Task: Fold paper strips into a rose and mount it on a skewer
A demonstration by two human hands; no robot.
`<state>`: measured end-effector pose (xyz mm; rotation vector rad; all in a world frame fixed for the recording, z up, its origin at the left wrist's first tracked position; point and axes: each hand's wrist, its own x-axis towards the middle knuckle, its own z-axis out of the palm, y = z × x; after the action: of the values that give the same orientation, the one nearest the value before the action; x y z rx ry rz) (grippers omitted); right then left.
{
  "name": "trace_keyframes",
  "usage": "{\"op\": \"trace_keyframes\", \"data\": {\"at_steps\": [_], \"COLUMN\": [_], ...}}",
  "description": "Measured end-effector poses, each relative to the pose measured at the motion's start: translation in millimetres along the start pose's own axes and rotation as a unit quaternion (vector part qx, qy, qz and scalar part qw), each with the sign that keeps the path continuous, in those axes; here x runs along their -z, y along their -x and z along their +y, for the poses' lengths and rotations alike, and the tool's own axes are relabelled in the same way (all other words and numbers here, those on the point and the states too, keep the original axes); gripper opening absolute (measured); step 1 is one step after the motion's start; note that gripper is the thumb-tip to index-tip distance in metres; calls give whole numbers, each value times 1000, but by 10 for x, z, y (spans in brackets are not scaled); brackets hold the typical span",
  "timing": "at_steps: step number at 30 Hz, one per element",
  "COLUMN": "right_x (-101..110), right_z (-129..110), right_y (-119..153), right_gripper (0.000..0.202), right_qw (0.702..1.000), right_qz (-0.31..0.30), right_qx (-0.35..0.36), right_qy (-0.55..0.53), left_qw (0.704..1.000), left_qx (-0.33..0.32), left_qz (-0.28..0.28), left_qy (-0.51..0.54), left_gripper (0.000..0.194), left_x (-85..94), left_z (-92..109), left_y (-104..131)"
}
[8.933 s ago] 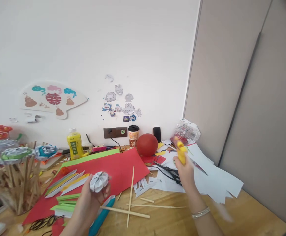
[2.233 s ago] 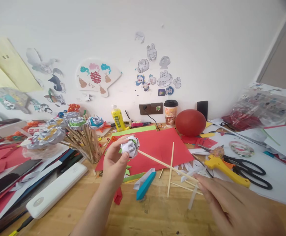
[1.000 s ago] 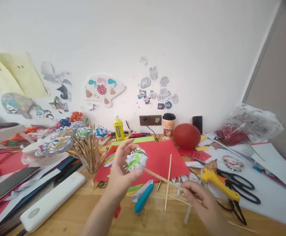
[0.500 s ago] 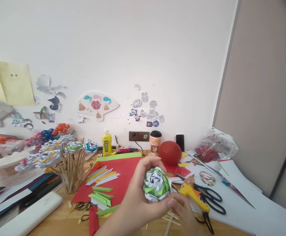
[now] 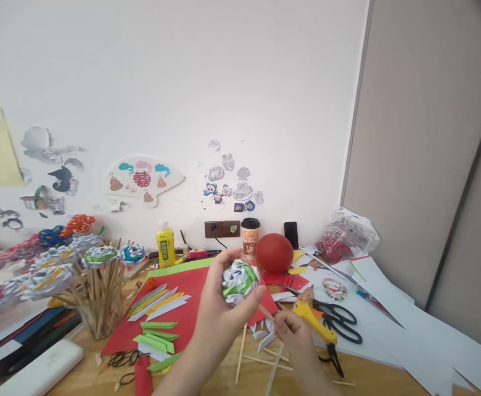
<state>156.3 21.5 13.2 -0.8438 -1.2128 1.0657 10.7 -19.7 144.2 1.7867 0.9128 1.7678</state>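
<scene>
A folded paper flower (image 5: 240,281) in white and green is cupped in my left hand (image 5: 224,313), its thumb across the front and its fingers curled round the back. Lower right of the flower, my right hand (image 5: 296,333) pinches a thin wooden stick (image 5: 266,313) that reaches up towards the flower. Whether the stick is joined to it is hidden behind my left thumb. Under the hands lie loose wooden sticks (image 5: 241,355) and white folded paper strips (image 5: 267,342). A yellow hot glue gun (image 5: 315,324) is just right of my right hand.
Black-handled scissors (image 5: 342,322) lie beside the glue gun. A red balloon (image 5: 274,253), a lidded cup (image 5: 250,237) and a yellow bottle (image 5: 165,245) stand behind. Green folded strips (image 5: 158,335) lie near red paper (image 5: 120,333). At left, a clear cup (image 5: 96,319) holds paper flowers on sticks.
My right hand has moved down and away from the flower, and the stick in its fingers now shows. The flower is turned and tilted differently in my left hand. The view has swung right.
</scene>
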Motion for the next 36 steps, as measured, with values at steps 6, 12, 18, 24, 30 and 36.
{"op": "trace_keyframes", "data": {"at_steps": [6,12,18,24,30,36], "right_x": [-15,-8,-32,-42,-12,29], "right_z": [59,9,-51,-55,-10,-21], "right_y": [21,37,71,94,66,22], "right_gripper": [52,52,52,53,53,52], "right_qw": [1000,999,997,996,999,998], "right_qz": [-7,-33,-80,-70,-28,-53], "right_qx": [-2,-1,-8,-38,-11,19], "right_qy": [-6,-3,-15,-33,-11,-5], "left_qw": [999,997,982,989,995,995], "left_qx": [22,22,1,35,42,34], "left_qz": [12,-29,-95,-98,-60,-61], "left_qy": [29,65,163,109,65,71], "left_gripper": [39,52,57,40,32,32], "left_x": [-16,66,102,143,117,86], "left_z": [-13,-64,-83,-81,-36,-34], "left_y": [-6,-56,-84,-80,-79,-70]}}
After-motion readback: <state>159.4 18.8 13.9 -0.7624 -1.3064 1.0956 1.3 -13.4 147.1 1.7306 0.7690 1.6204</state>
